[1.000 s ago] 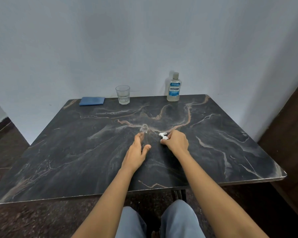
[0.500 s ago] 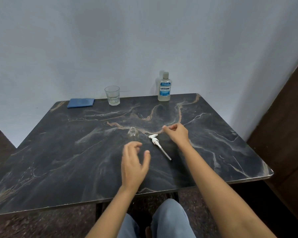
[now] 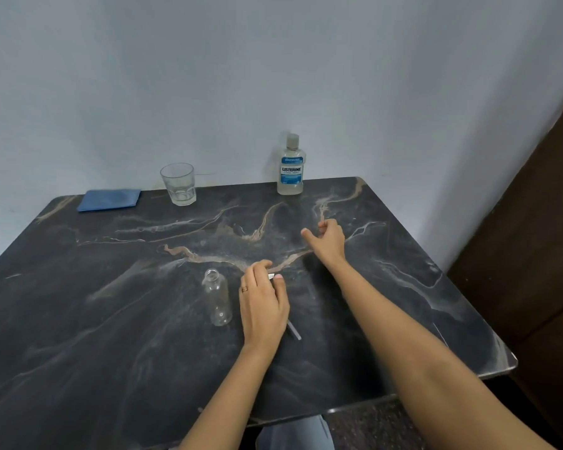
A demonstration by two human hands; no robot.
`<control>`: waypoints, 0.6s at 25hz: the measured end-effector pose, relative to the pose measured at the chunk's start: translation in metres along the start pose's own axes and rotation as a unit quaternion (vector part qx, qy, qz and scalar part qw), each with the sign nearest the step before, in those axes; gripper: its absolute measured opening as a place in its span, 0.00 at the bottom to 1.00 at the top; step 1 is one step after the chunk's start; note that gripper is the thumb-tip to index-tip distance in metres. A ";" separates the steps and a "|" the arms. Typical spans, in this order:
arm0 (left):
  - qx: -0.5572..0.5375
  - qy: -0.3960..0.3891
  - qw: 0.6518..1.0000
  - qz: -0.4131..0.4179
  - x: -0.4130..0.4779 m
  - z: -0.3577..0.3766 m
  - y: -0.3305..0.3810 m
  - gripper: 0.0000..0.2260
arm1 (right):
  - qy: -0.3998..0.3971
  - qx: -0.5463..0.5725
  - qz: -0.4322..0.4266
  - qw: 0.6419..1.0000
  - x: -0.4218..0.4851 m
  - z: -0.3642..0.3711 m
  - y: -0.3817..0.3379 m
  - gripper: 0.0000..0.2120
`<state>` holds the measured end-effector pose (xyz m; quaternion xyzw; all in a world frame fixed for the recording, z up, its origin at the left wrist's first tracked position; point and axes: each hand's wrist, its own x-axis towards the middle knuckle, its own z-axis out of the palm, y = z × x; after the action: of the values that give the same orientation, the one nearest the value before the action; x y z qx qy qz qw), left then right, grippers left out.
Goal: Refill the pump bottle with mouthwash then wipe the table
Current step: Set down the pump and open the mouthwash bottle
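Note:
A small clear pump bottle [image 3: 217, 298] stands uncapped near the middle of the dark marble table [image 3: 111, 303]. Just right of it my left hand [image 3: 264, 303] lies over the white pump [image 3: 271, 276]. Its thumb and fingertips pinch the pump's head, and the dip tube [image 3: 294, 331] sticks out below the palm. My right hand [image 3: 327, 240] hovers farther back, fingers loosely curled, thumb out, holding nothing. The mouthwash bottle [image 3: 290, 167], capped and blue-labelled, stands at the table's back edge beyond that hand.
A drinking glass [image 3: 178, 184] with a little liquid stands at the back, left of the mouthwash. A folded blue cloth [image 3: 109, 199] lies at the back left corner. A grey wall runs behind; a dark wooden panel [image 3: 540, 254] stands on the right.
My right hand let go of the pump and moved back toward the mouthwash. My left hand left the clear bottle and came down over the pump lying on the table.

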<state>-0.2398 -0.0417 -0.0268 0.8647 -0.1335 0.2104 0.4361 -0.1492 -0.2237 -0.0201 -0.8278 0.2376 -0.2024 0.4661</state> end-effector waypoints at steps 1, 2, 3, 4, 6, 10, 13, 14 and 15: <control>0.002 -0.004 1.000 -0.012 0.002 0.003 -0.002 0.11 | -0.003 0.006 0.001 1.000 0.013 0.007 -0.001 0.24; -0.001 -0.006 1.000 -0.023 0.002 0.005 -0.004 0.12 | -0.004 0.016 0.002 1.000 0.026 0.015 -0.004 0.27; -0.008 -0.011 0.999 -0.031 0.002 0.006 -0.006 0.14 | -0.001 0.027 0.002 1.000 0.038 0.022 -0.006 0.29; -0.015 -0.019 0.999 -0.037 0.002 0.005 -0.006 0.15 | 0.004 0.036 0.003 0.999 0.050 0.028 -0.010 0.32; -0.019 -0.038 0.998 -0.044 0.003 0.007 -0.007 0.17 | 0.010 0.044 0.015 0.999 0.076 0.041 -0.015 0.38; -0.015 -0.059 0.997 -0.057 0.003 0.008 -0.007 0.17 | -0.005 0.074 0.046 0.996 0.121 0.059 -0.024 0.45; -0.018 -0.065 0.995 -0.067 0.003 0.009 -0.008 0.17 | -0.021 0.101 0.059 0.993 0.151 0.061 -0.033 0.45; -0.016 -0.068 0.995 -0.069 0.003 0.010 -0.008 0.17 | -0.032 0.103 0.053 0.993 0.159 0.061 -0.035 0.45; -0.015 -0.070 0.995 -0.070 0.003 0.010 -0.008 0.17 | -0.047 0.107 0.046 0.992 0.167 0.061 -0.037 0.44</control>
<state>-0.2311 -0.0452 -0.0364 0.8780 -0.1065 0.1162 0.4519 0.0265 -0.2629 0.0016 -0.7702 0.2300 -0.1657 0.5713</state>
